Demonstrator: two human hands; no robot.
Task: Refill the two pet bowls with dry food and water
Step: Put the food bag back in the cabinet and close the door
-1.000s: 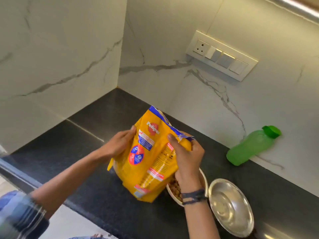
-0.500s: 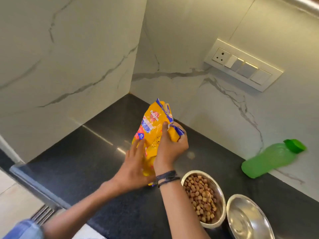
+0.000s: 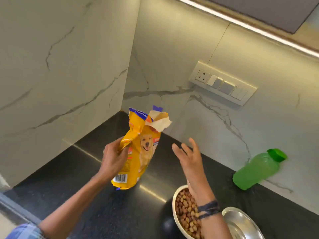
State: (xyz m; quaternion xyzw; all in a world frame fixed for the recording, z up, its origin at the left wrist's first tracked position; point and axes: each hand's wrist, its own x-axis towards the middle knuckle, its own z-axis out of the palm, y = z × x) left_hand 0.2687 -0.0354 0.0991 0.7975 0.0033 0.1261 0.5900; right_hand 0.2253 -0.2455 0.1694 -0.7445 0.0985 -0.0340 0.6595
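Observation:
A yellow dog food bag (image 3: 144,150) with a torn-open top stands upright on the black counter (image 3: 77,169). My left hand (image 3: 114,156) grips its left side. My right hand (image 3: 189,155) hovers to the right of the bag, fingers spread, holding nothing. Below my right wrist sits a steel bowl (image 3: 181,213) filled with brown kibble. A second steel bowl (image 3: 241,223), with no food in it, stands just right of the first at the frame's bottom edge. A green water bottle (image 3: 257,169) with its cap closed leans against the back wall.
White marble walls meet in a corner behind the bag. A switch and socket panel (image 3: 222,82) is fixed to the back wall. The counter's front edge runs along the lower left.
The bag went from tilted over the bowl to standing upright on the counter further left. My right hand let go of it and pulled back; my left hand now holds it alone.

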